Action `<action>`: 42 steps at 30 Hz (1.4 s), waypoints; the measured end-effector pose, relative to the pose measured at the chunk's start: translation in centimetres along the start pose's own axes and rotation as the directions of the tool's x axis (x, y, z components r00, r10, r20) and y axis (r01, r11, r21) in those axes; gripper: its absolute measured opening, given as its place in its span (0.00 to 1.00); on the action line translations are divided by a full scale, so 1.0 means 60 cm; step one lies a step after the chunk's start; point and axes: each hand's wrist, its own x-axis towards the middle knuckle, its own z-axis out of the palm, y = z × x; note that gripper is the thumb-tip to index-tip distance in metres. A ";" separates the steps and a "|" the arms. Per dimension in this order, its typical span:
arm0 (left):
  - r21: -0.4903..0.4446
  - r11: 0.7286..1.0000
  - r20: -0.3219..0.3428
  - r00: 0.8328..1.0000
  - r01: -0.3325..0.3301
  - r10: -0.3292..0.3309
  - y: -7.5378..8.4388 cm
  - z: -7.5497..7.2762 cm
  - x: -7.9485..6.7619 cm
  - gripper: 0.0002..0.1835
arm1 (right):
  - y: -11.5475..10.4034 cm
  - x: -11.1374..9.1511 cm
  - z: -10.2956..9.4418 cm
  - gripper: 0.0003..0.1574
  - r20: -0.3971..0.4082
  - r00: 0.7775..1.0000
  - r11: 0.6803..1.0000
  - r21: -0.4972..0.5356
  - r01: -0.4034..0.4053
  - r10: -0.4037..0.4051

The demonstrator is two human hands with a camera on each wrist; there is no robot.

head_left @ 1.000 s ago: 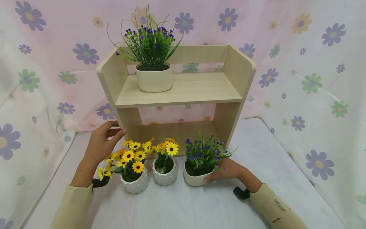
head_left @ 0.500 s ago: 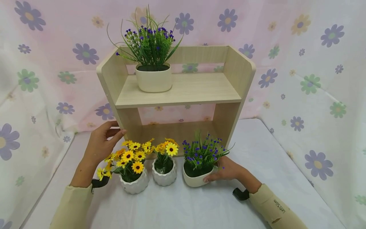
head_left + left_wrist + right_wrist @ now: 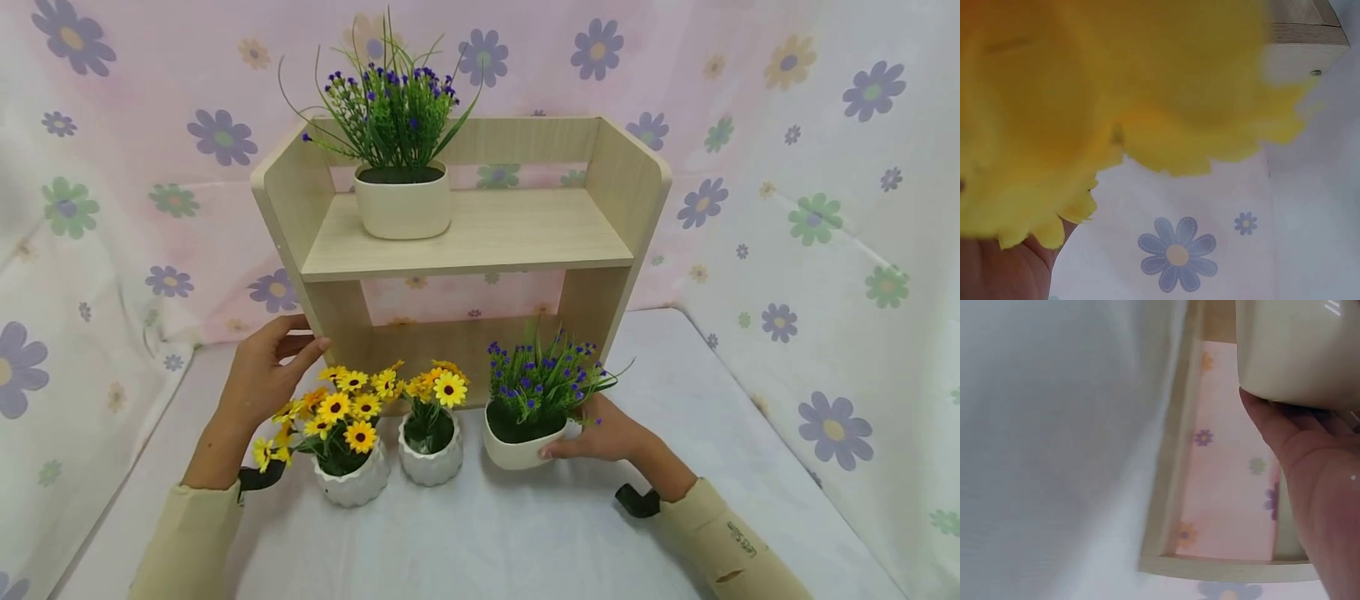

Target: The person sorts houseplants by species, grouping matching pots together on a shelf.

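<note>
My right hand [image 3: 603, 429] holds the cream pot of a purple-flowered artificial plant [image 3: 536, 383] by its right side, thumb at the front. This pot [image 3: 1300, 353] is tilted and close in front of the lower shelf; in the right wrist view my fingers lie against its underside. My left hand [image 3: 270, 367] grips the left side panel of the light wooden shelf unit [image 3: 468, 271], thumb at the front edge and fingers on the outer side. Yellow flowers [image 3: 1147, 81] hide most of that hand in the left wrist view.
Two white scalloped pots of yellow flowers, a larger one [image 3: 352, 483] and a smaller one [image 3: 431, 460], stand on the white cloth [image 3: 435, 550] before the shelf unit. Another purple-flowered plant in a cream pot [image 3: 403, 208] sits on the upper shelf. Flower-patterned curtains surround the table.
My right hand first shifts the purple-flowered plant slightly left, then raises it and carries it a little right and toward the shelf unit. My left hand stays at the side panel.
</note>
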 end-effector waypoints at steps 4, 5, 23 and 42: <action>-0.005 1.000 -0.002 1.000 -0.003 0.003 0.001 -0.001 0.001 0.25 | -0.016 -0.001 -0.006 0.59 -0.053 0.998 0.999 -0.001 0.033 -0.033; -0.006 1.000 -0.003 1.000 -0.005 0.005 0.001 -0.001 0.001 0.25 | -0.021 -0.002 -0.008 0.59 -0.064 0.997 0.999 0.000 0.044 -0.044; -0.010 1.000 0.001 1.000 -0.009 0.009 0.003 -0.002 0.001 0.24 | -0.093 0.002 -0.040 0.53 -0.142 0.980 0.987 0.067 0.147 -0.136; -0.023 1.000 -0.006 1.000 -0.020 0.020 0.002 -0.002 0.000 0.24 | -0.198 0.012 -0.100 0.59 -0.203 0.910 0.918 0.096 0.385 -0.360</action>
